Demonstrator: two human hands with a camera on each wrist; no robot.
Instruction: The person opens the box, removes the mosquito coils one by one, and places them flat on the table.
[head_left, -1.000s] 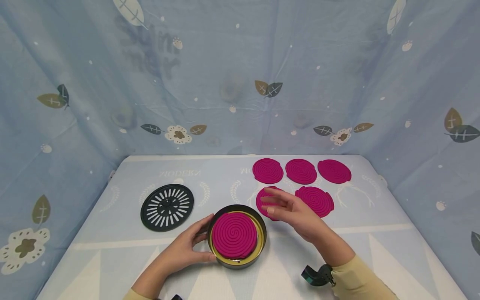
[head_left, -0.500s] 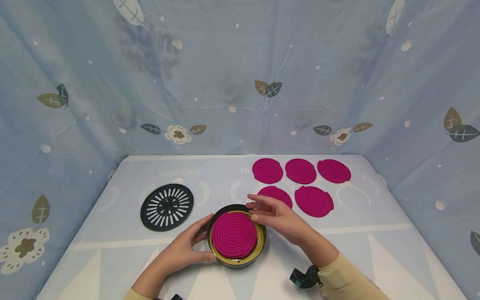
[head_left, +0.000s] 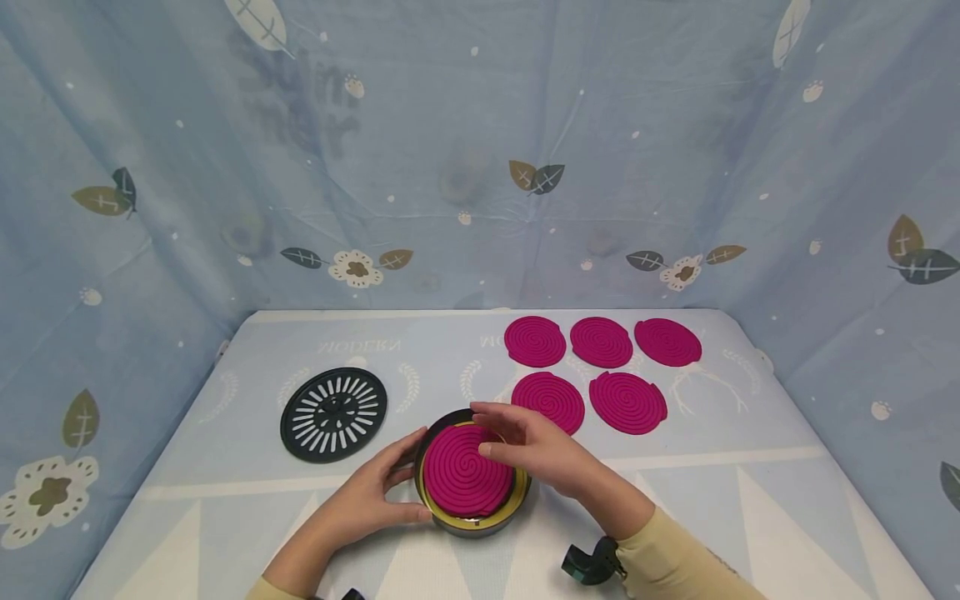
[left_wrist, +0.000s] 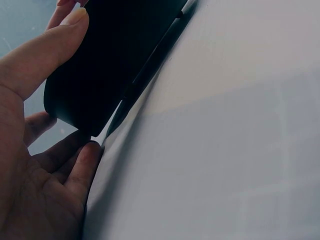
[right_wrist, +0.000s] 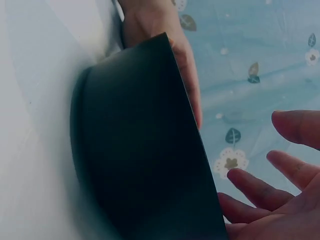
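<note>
A round black tin (head_left: 480,531) with a yellow inside stands near the table's front, a magenta spiral coil (head_left: 467,477) lying in it. My left hand (head_left: 369,497) curls round the tin's left side, thumb at the front; the left wrist view shows that hand (left_wrist: 45,165) against the dark wall (left_wrist: 105,65). Over the tin's right rim hovers my right hand (head_left: 536,446), fingers spread and above the coil's upper right part, holding nothing. In the right wrist view its fingers (right_wrist: 260,190) are beside the dark tin wall (right_wrist: 145,140).
Several magenta coils lie flat at the back right, one (head_left: 551,402) just behind my right hand and another (head_left: 628,403) beside it. A black slotted lid (head_left: 334,415) lies left of the tin. Blue patterned cloth (head_left: 480,167) hangs behind the table.
My right hand has moved left from above the nearest loose coil to above the tin. The left hand and the tin have stayed in place.
</note>
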